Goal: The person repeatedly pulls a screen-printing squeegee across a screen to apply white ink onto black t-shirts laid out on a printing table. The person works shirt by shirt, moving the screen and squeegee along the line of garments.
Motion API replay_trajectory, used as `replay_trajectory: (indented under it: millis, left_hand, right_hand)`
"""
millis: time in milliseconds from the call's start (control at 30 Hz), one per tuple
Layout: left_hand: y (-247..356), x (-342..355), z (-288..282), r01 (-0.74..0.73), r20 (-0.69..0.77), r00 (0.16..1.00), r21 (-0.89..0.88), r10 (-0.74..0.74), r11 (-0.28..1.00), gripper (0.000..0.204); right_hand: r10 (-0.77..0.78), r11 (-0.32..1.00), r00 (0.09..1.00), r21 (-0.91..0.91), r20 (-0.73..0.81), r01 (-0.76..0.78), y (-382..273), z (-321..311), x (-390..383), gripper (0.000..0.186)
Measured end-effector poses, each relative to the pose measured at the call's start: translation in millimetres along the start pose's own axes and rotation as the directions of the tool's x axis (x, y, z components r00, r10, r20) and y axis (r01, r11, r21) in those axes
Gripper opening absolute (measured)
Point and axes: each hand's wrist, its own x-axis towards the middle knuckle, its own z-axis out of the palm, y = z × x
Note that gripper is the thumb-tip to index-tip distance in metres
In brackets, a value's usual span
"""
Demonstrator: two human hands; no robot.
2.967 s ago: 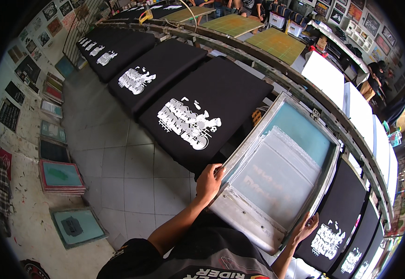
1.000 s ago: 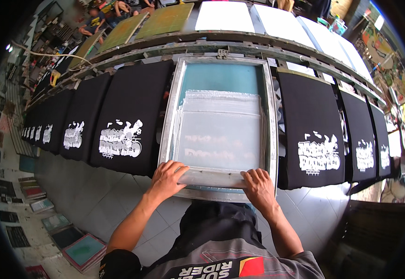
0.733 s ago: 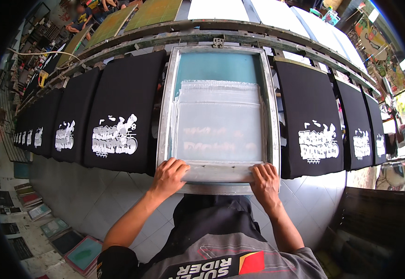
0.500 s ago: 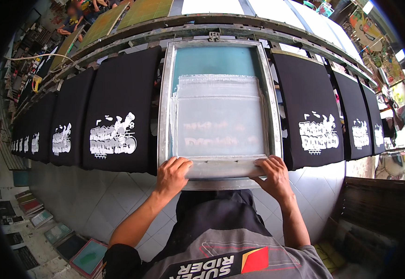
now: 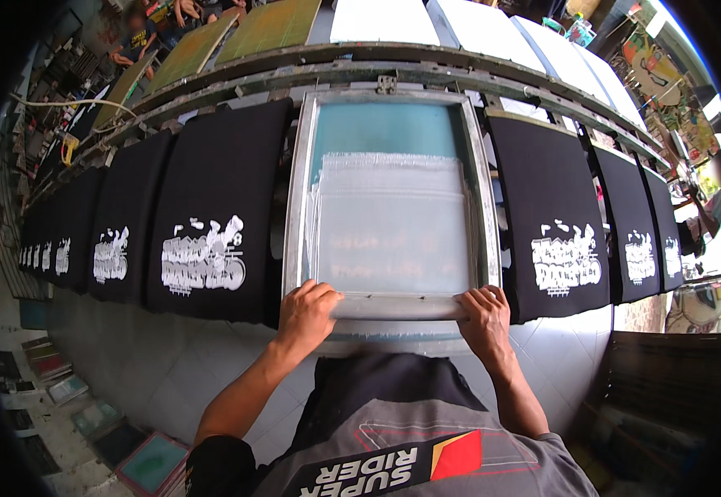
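Note:
In front of me lies a screen-printing frame (image 5: 297,207) with pale metal rails. Its mesh (image 5: 389,127) is teal at the far end and coated with whitish ink (image 5: 394,215) nearer me, where faint lettering shows through. My left hand (image 5: 309,315) is closed round the near left corner, and my right hand (image 5: 485,321) grips the near right corner. Between them runs the frame's wide near rail (image 5: 398,307). A teal-grey strip (image 5: 402,340) shows below that rail; what it belongs to I cannot tell. Whatever lies under the mesh is hidden.
Black shirts with white prints stand in a row on both sides, the closest at left (image 5: 220,166) and right (image 5: 543,166). Behind runs a metal rail (image 5: 253,83). White boards (image 5: 385,23) lie beyond it. People are visible at far left and right.
The whole view has tipped, so the shirts and frame appear lower. Both hands still grip the corners, slightly farther up relative to the shirts. More of the strip below the near rail shows.

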Motion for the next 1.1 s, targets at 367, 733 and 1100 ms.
replay_trajectory:
  millis: [367, 733, 1100]
  left_hand:
    - [-92.9, 179.5, 8.1, -0.107, -0.26, 0.957, 0.089, 0.127, 0.99, 0.035]
    - [-91.3, 143.9, 36.9, -0.096, -0.22, 0.97, 0.04, 0.103, 0.995, 0.037]
    - [8.2, -55.5, 59.1, -0.053, -0.317, 0.946, 0.038, 0.062, 0.998, 0.041]
  right_hand:
    - [-0.073, 0.987, 0.977, -0.154, -0.201, 0.041, 92.7, 62.7, 160.4, 0.016]
    - [-0.028, 0.994, 0.993, -0.11, -0.114, 0.015, 90.4, 70.3, 111.5, 0.013]
    - [-0.044, 0.995, 0.994, -0.098, -0.104, 0.034, 3.5, 35.3, -80.0, 0.029]
